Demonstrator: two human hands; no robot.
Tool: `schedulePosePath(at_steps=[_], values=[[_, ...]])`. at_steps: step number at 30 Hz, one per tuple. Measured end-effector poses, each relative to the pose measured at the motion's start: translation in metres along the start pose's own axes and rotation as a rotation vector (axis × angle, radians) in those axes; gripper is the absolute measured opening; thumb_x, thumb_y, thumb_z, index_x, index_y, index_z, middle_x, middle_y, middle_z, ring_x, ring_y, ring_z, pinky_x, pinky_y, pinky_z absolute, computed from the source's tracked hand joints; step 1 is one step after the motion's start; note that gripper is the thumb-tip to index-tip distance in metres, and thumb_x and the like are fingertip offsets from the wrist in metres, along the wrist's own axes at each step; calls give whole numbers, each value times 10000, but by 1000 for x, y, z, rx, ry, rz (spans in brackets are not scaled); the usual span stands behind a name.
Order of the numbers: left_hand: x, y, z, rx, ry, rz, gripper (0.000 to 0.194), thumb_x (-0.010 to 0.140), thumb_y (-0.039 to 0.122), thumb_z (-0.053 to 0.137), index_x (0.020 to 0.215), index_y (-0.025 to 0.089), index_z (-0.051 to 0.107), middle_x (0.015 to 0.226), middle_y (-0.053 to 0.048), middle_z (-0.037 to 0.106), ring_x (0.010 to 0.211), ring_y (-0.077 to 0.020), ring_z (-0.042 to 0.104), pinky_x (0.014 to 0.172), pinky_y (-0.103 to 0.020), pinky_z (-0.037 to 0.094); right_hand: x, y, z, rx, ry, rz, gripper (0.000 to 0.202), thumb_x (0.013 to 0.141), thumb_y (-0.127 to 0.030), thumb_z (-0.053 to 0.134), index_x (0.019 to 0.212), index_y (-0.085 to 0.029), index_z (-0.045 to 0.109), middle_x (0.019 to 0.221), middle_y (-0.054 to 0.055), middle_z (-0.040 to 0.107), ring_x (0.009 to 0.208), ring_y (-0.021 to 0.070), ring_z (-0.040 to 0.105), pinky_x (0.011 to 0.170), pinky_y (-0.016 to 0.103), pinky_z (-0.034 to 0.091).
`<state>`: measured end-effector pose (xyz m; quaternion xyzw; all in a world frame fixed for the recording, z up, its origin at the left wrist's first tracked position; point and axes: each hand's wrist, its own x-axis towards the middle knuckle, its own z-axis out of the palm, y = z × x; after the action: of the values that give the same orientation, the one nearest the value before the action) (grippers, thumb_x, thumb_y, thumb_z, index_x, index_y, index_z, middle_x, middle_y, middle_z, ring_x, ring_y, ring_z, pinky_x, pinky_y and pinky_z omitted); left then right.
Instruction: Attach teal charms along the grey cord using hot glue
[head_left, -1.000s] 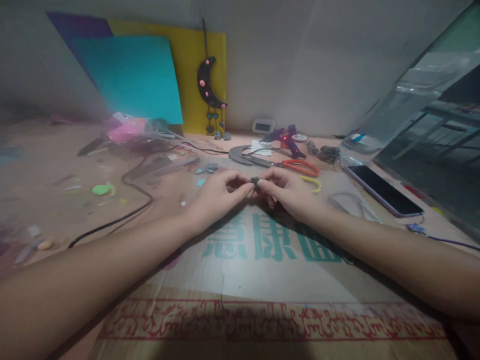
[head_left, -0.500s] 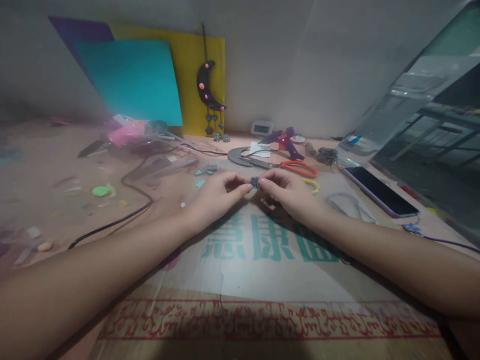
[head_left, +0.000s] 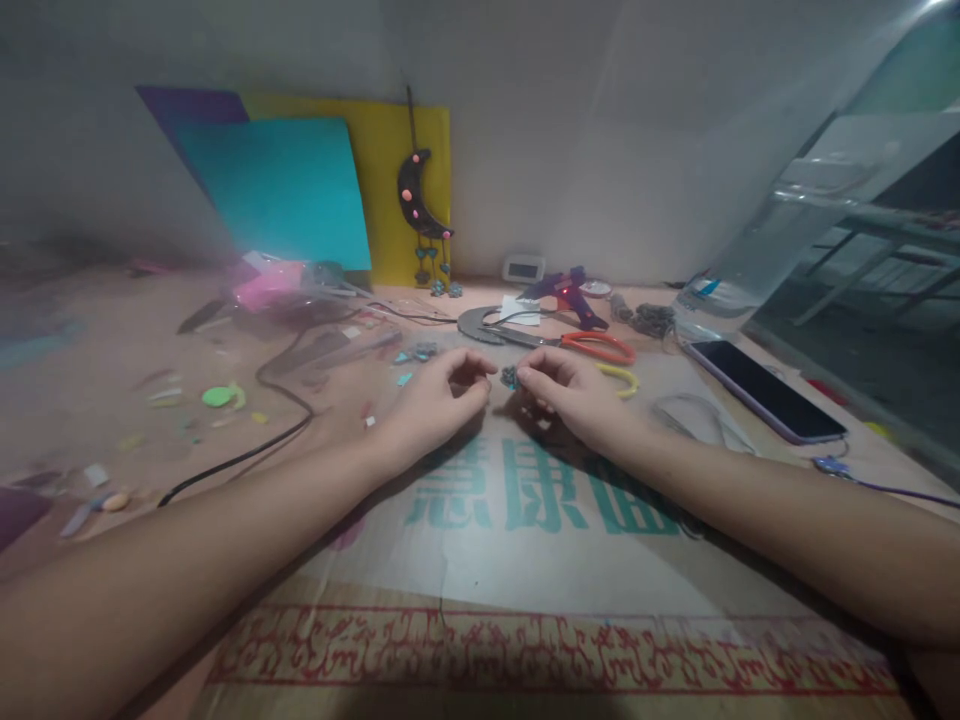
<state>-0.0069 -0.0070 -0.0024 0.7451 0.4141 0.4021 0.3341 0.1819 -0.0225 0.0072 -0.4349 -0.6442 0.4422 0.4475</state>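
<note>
Between the thumb and fingers of my right hand [head_left: 564, 385] is a small grey and teal piece [head_left: 510, 377], too small to make out fully; it looks like a flower-shaped bead. My left hand [head_left: 450, 390] sits just to its left, thumb and fingers apart, touching nothing. Below both hands lies a white sheet [head_left: 465, 555] with large green characters. Small blue scraps [head_left: 405, 380] rest left of my left hand. Scissors with an orange handle [head_left: 600, 347] and a yellow handle [head_left: 621, 380] lie beyond my right hand.
A purple glue gun [head_left: 566, 295] with a red light stands at the back. Nearby are a grey yarn bundle [head_left: 652, 320] and a phone [head_left: 765, 390]. A black cord [head_left: 240, 460] crosses the left side. A moon ornament [head_left: 420, 195] hangs before yellow card [head_left: 375, 150].
My left hand has let go of the small grey and teal piece and drawn slightly left. The piece stays in my right hand. The view has tilted a little upward.
</note>
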Motion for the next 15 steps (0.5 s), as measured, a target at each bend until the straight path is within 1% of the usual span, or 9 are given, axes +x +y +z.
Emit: schedulePosePath(at_steps=[6,15], values=[[0,0,-1,21,-16,-8,179,809,196,544,967,157,616,957,-61,684,891,-195,643,829,-331,493,-1,-2,1,-86,-17,-13,256,847,-425,611,814,-178,552,578,-52,529,462,79,451,432,211,341],[-1,6,-2,50,-31,-19,137,803,193,529,911,169,610,909,-44,660,879,-188,620,802,-312,465,-2,-1,2,-89,-31,-10,238,862,-413,588,820,-185,536,596,-44,568,426,74,446,420,213,344]])
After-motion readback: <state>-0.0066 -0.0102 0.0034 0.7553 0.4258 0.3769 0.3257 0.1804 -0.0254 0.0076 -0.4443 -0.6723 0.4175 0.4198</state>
